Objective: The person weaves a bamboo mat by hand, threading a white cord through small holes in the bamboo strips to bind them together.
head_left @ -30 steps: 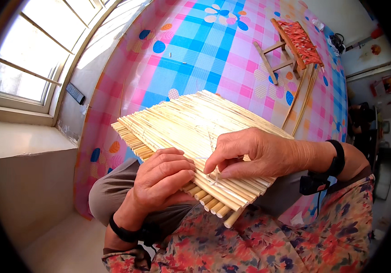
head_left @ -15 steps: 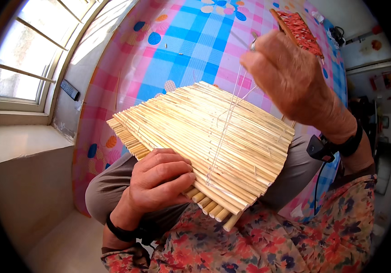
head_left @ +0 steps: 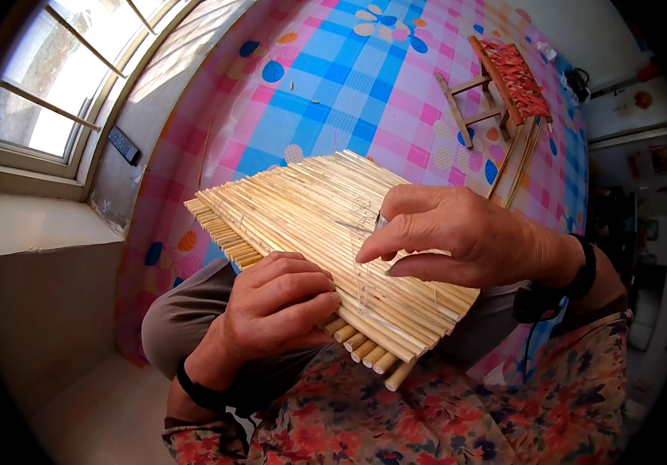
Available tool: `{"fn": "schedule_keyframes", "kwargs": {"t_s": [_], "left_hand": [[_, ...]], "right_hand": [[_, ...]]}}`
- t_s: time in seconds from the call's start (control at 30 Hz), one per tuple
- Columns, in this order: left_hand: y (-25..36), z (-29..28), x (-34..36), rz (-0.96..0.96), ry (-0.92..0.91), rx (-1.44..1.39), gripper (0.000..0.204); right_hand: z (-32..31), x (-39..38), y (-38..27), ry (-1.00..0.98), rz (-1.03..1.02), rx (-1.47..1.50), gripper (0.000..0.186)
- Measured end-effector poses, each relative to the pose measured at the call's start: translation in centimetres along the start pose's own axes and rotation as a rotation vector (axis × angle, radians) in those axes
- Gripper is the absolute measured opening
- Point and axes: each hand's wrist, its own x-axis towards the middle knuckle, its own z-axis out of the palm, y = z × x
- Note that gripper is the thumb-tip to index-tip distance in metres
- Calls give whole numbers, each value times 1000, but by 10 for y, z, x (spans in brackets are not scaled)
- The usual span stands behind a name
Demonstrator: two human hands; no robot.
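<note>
A panel of thin, pale straw-coloured stalks (head_left: 295,194) lies across my lap, with a second layer of stalks (head_left: 229,236) under it at the left and front edges. My left hand (head_left: 283,298) grips the panel's near left edge, fingers on top and thumb hidden. Over the panel's middle is my right hand (head_left: 450,236), its index finger and thumb slightly apart beside the thread. A thin metal needle (head_left: 354,226) juts left from behind its fingers, by a metal ring (head_left: 381,220) on one finger. Pale thread (head_left: 361,287) runs over the stalks in a line.
A checked pink and blue cloth (head_left: 326,93) covers the surface beneath. A small wooden stool with a red woven seat (head_left: 513,77) lies at the far right, loose thin stalks (head_left: 526,163) beside it. On the left ledge lies a remote control (head_left: 123,146) under a barred window (head_left: 46,85).
My right hand has come down and left from above the far right, bringing the needle low over the panel. The taut thread has gone slack. My left hand keeps its place.
</note>
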Motion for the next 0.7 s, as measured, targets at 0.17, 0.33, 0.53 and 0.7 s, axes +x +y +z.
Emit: {"fn": "schedule_keyframes", "kwargs": {"t_s": [0.17, 0.33, 0.53, 0.7], "left_hand": [[0, -1, 0, -7, -10, 16, 32], [1, -1, -1, -22, 6, 31, 32], [-1, 2, 3, -18, 2, -2, 34], [-6, -1, 5, -59, 32, -8, 34]], "right_hand": [[30, -1, 7, -8, -94, -97, 14], [31, 1, 2, 5, -184, -277, 10], [11, 1, 1, 300, -140, -661, 9], [-42, 8, 25, 523, -87, -830, 12]]}}
